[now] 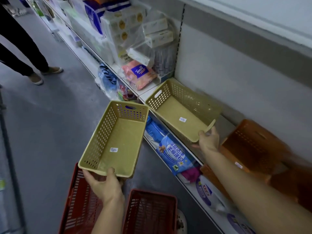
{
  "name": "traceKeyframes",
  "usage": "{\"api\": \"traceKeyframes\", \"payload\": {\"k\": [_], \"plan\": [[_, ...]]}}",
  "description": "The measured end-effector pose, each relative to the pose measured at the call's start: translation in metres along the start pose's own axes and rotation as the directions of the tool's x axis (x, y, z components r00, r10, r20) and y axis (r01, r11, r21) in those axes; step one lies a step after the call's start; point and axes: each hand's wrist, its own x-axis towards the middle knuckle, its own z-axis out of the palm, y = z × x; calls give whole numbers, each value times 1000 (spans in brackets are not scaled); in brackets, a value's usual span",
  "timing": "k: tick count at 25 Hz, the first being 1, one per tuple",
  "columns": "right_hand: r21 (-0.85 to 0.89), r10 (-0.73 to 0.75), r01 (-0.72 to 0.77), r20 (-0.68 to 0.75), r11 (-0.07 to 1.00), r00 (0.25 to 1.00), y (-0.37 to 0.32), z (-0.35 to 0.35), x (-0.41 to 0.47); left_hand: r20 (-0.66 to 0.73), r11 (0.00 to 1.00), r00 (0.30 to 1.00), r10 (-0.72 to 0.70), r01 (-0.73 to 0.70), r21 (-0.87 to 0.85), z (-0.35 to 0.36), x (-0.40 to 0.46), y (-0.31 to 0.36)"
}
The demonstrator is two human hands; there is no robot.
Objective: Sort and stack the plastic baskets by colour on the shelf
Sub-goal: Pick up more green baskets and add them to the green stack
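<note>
The left hand (105, 184) is gripping one beige basket (116, 141) at seven o'clock; the right hand (208, 139) is holding another beige basket (180, 108) on the shelf (143, 97) at two o'clock.

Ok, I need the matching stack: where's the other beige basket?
On the shelf, right of centre, gripped by the right hand, between the Tempo tissue pack and orange baskets.

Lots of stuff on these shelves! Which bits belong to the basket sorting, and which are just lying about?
Part of the job:
- olive basket in the left hand, held over the aisle
- olive basket on the shelf, its near corner gripped by the right hand
- orange baskets on the shelf
- red baskets down by the floor

Just lying about:
- tissue packs
- blue paper-roll pack
</note>
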Motion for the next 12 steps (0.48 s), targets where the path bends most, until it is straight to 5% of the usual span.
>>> {"api": "traceKeyframes", "payload": {"k": [8, 12], "plan": [[188, -214, 229, -96, 955, 972, 4, -70, -158, 149, 998, 989, 16, -7, -57, -96, -67, 69], [329, -32, 76, -135, 941, 990, 4, -126, -248, 251, 999, 967, 44, -44, -8, -140, -112, 99]]}}
